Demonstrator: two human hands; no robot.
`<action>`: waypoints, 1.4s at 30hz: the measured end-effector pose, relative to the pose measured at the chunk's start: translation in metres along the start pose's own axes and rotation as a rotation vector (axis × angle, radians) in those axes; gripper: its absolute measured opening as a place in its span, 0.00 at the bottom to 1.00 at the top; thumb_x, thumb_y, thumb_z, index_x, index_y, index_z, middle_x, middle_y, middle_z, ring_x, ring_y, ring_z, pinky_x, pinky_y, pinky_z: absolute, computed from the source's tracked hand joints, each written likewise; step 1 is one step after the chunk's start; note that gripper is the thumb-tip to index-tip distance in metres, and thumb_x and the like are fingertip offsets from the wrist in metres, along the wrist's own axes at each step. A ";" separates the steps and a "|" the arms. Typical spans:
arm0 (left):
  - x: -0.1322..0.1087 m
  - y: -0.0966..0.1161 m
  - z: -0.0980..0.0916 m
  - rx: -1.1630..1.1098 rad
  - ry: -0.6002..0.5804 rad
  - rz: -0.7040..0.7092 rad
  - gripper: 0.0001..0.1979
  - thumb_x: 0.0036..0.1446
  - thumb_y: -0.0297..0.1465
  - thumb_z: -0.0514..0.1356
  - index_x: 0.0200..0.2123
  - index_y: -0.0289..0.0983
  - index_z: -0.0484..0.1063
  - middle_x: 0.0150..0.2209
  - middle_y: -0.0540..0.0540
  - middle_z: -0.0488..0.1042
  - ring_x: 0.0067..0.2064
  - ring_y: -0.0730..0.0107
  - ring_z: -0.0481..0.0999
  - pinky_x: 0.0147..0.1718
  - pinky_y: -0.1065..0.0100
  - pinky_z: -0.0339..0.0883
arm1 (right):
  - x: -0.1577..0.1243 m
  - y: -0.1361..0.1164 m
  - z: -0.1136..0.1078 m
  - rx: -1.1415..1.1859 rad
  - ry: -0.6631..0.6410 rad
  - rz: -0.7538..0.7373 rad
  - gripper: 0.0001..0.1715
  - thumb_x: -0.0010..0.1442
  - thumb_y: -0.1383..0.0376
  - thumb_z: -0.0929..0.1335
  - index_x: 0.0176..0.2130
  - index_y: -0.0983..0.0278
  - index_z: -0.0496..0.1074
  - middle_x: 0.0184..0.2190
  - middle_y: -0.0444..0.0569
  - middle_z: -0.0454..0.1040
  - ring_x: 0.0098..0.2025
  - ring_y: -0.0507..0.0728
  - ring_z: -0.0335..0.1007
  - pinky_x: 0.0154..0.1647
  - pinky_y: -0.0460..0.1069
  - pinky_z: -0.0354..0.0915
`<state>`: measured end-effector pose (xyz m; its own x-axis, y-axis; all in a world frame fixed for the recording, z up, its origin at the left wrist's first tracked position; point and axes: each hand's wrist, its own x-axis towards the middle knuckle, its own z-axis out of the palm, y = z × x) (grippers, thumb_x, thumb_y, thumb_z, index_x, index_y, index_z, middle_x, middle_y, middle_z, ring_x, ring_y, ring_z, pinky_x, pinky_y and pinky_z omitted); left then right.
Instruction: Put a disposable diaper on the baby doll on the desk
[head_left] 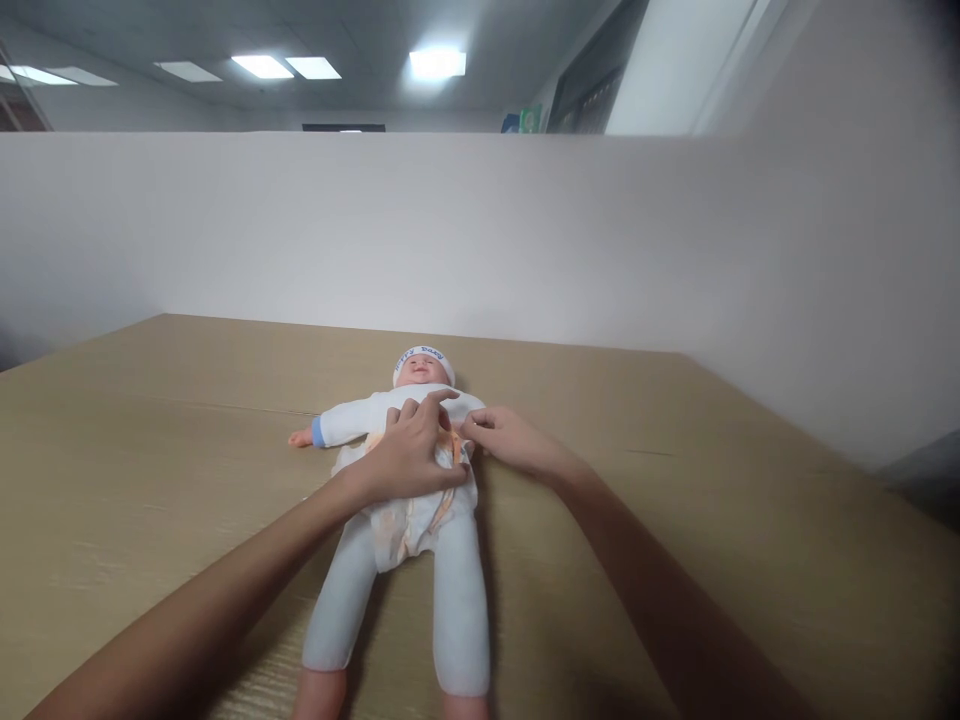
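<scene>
My two hands meet on the chest of a doll (416, 525) lying face-up on the worktop (150, 450).

My left hand (409, 452) lies over the doll's torso, fingers bent and forefinger stretched toward the neck; I cannot tell whether it grips the cloth. My right hand (510, 440), just beside it, has its fingertips drawn together, pinching the white top (352, 420) at the doll's shoulder. The capped head (422, 368) lies just beyond both hands, the pale legs (459, 590) run back between my forearms, and a plain partition (480, 230) stands well past the hands.
</scene>
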<state>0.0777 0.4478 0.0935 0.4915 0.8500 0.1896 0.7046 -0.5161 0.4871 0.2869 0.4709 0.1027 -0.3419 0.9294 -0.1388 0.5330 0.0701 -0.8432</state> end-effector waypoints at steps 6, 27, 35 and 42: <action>0.001 -0.004 0.000 -0.036 -0.026 -0.012 0.41 0.58 0.41 0.66 0.71 0.44 0.53 0.69 0.37 0.65 0.69 0.41 0.66 0.67 0.41 0.54 | 0.006 0.004 0.008 0.045 0.018 0.003 0.23 0.65 0.49 0.70 0.27 0.61 0.68 0.26 0.42 0.70 0.30 0.54 0.63 0.34 0.49 0.57; 0.003 0.000 -0.005 -0.030 -0.050 -0.028 0.39 0.58 0.38 0.64 0.70 0.43 0.55 0.63 0.37 0.70 0.65 0.40 0.67 0.65 0.39 0.58 | 0.015 0.008 0.032 0.134 0.003 -0.133 0.26 0.74 0.48 0.60 0.29 0.60 0.66 0.27 0.43 0.69 0.31 0.54 0.63 0.35 0.50 0.60; 0.007 -0.011 -0.009 -0.152 -0.098 -0.069 0.26 0.71 0.34 0.50 0.70 0.46 0.59 0.64 0.40 0.72 0.68 0.43 0.66 0.71 0.32 0.50 | 0.029 0.025 0.031 0.269 -0.024 -0.137 0.14 0.68 0.55 0.63 0.32 0.59 0.62 0.24 0.40 0.64 0.26 0.52 0.58 0.30 0.48 0.58; 0.004 -0.028 -0.010 -0.374 -0.021 0.021 0.26 0.69 0.34 0.56 0.69 0.43 0.61 0.71 0.38 0.66 0.66 0.47 0.71 0.65 0.45 0.66 | 0.018 0.022 0.035 0.292 0.021 -0.111 0.24 0.66 0.48 0.73 0.49 0.57 0.61 0.27 0.36 0.68 0.29 0.54 0.63 0.30 0.47 0.59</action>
<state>0.0550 0.4664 0.0891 0.5169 0.8352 0.1878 0.4606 -0.4563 0.7614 0.2655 0.4766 0.0640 -0.3682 0.9293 -0.0298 0.2477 0.0672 -0.9665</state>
